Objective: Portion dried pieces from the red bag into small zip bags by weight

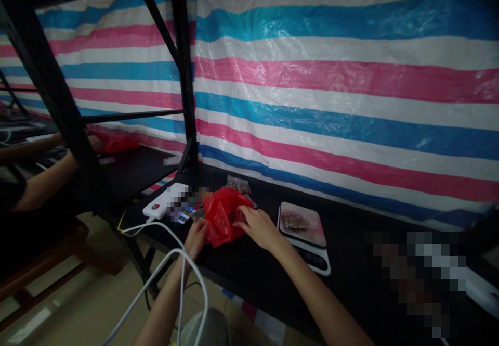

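Red plastic bag (223, 216) touching the left hand (196, 239) and right hand (257, 227).

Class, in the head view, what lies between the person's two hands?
The head view shows a red plastic bag between the left hand and the right hand, and both hands touch it.

The left forearm (166, 309) and right forearm (319, 304) are bare down to the bottom edge of the view; the left hand (196, 239) and right hand (257, 227) are bare too; a white cable (156, 273) passes just beside the left forearm, perhaps unattached to the person; a pale grey rounded shape (202, 329) at the bottom edge may be clothing, too dim to tell.
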Demonstrator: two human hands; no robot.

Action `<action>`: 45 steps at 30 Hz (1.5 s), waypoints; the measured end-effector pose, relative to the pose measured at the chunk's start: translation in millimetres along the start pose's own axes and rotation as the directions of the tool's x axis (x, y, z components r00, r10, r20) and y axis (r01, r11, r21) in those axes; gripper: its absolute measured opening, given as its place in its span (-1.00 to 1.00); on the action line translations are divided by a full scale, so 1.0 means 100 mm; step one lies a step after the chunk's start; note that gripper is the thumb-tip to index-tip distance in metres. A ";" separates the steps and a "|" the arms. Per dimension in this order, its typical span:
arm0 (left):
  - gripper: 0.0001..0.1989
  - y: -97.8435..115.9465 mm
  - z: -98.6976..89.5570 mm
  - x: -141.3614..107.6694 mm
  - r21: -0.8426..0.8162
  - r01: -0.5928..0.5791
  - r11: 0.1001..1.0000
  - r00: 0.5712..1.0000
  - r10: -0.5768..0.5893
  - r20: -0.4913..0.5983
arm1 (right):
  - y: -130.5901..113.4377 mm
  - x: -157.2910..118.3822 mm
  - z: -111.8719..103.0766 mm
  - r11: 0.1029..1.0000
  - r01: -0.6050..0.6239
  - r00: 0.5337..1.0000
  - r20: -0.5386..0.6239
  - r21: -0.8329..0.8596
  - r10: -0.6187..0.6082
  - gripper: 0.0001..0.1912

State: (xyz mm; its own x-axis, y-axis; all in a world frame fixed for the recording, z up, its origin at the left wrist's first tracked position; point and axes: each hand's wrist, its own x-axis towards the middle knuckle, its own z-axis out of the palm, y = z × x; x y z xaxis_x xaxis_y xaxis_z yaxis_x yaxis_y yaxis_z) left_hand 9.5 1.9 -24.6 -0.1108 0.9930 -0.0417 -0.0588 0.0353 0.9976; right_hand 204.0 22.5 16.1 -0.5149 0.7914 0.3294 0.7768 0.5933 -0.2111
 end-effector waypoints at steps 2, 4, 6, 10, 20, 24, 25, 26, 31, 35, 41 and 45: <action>-0.69 0.03 -0.03 0.00 0.065 -0.026 0.998 1.000 0.026 0.005 | -0.02 0.00 0.03 0.999 -0.041 0.999 -0.019 0.017 0.042 -0.68; -0.70 0.09 -0.05 0.02 0.141 -0.076 0.987 0.997 0.078 -0.006 | -0.07 0.00 0.06 0.987 -0.070 0.994 -0.075 0.142 0.081 -0.74; -0.71 0.14 -0.05 0.05 0.170 -0.138 0.976 0.990 0.143 -0.019 | -0.13 0.02 0.10 0.927 -0.063 0.987 -0.117 0.370 0.114 -0.82; -0.70 0.22 -0.03 0.07 0.088 -0.161 0.983 0.986 0.165 -0.030 | -0.27 0.08 0.15 0.749 -0.009 0.980 -0.143 0.663 0.139 -0.82; -0.67 0.25 0.06 0.00 -0.132 -0.126 0.983 0.976 0.146 0.161 | -0.31 0.15 0.28 0.815 -0.045 0.920 -0.294 0.577 0.258 -0.77; -0.62 0.20 0.03 0.02 -0.049 -0.103 0.993 0.976 0.110 0.185 | -0.33 0.14 0.24 0.831 -0.132 0.908 -0.270 0.540 0.320 -0.89; -0.61 0.20 0.02 0.03 -0.025 -0.099 0.995 0.983 0.101 0.150 | -0.33 0.13 0.22 0.834 -0.137 0.910 -0.265 0.535 0.320 -0.90; -0.61 0.20 0.01 0.03 -0.010 -0.095 0.995 0.989 0.095 0.109 | -0.32 0.12 0.21 0.838 -0.136 0.912 -0.263 0.529 0.314 -0.90; -0.62 0.24 -0.01 0.02 -0.035 -0.118 0.992 0.993 0.118 0.000 | -0.26 0.08 0.12 0.866 -0.190 0.927 -0.206 0.462 0.313 -0.88; -0.61 0.20 0.01 0.04 -0.087 -0.109 0.990 0.993 0.112 0.028 | -0.22 0.06 0.08 0.879 -0.202 0.916 -0.234 0.432 0.326 -0.73; -0.60 0.20 0.08 0.03 -0.105 -0.103 0.989 0.993 0.109 0.046 | -0.16 0.13 0.26 0.649 -0.244 0.843 -0.173 0.721 0.510 -0.62; -0.69 0.21 0.10 0.02 -0.064 -0.163 0.985 0.986 0.164 0.011 | -0.10 0.19 0.35 0.457 -0.160 0.884 -0.079 0.875 0.460 -0.82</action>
State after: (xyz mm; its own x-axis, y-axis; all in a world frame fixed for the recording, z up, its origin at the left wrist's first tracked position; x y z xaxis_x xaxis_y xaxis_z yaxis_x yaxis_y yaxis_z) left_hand 17.8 6.1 -3.4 -0.1076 0.9866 0.1229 -0.1031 -0.1340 0.9856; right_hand 174.0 37.1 -8.2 -0.0689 0.9613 0.2668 0.1198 0.2734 -0.9544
